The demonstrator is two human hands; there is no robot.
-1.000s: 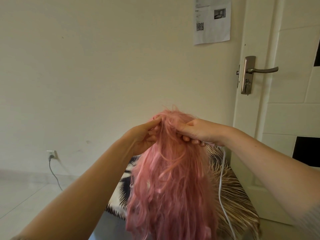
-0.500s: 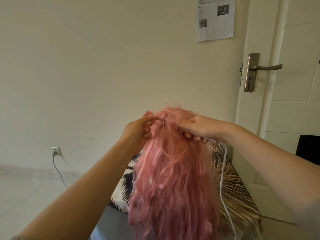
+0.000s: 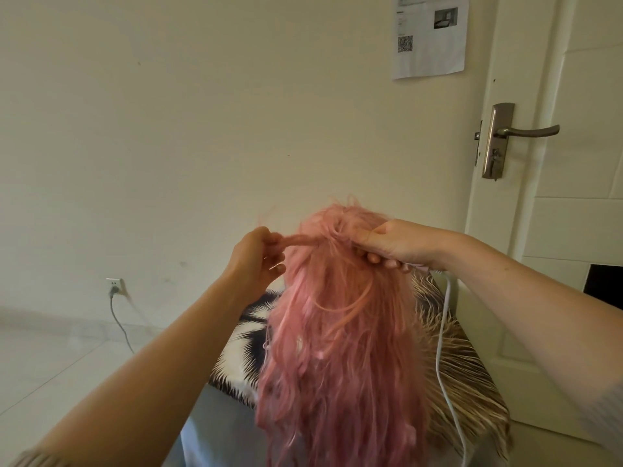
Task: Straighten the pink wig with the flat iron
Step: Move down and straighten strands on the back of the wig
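The long pink wig (image 3: 340, 338) hangs upright in front of me, its wavy strands falling toward the bottom edge. My left hand (image 3: 254, 261) pinches a thin lock of the pink wig and holds it out to the left of the crown. My right hand (image 3: 394, 244) rests on the right side of the crown, fingers curled under the hair. A white cord (image 3: 441, 338) trails down from beneath my right hand; whatever it leads to is hidden, and no flat iron shows.
A patterned brown, black and white fabric (image 3: 465, 375) lies under the wig. A wall socket (image 3: 114, 287) with a grey plug sits low on the left. On the right stands a white door with a metal handle (image 3: 526, 132). A paper notice (image 3: 429, 35) hangs on the wall.
My left hand has drawn a thin lock away from the crown toward the left. My right hand stays on the crown.
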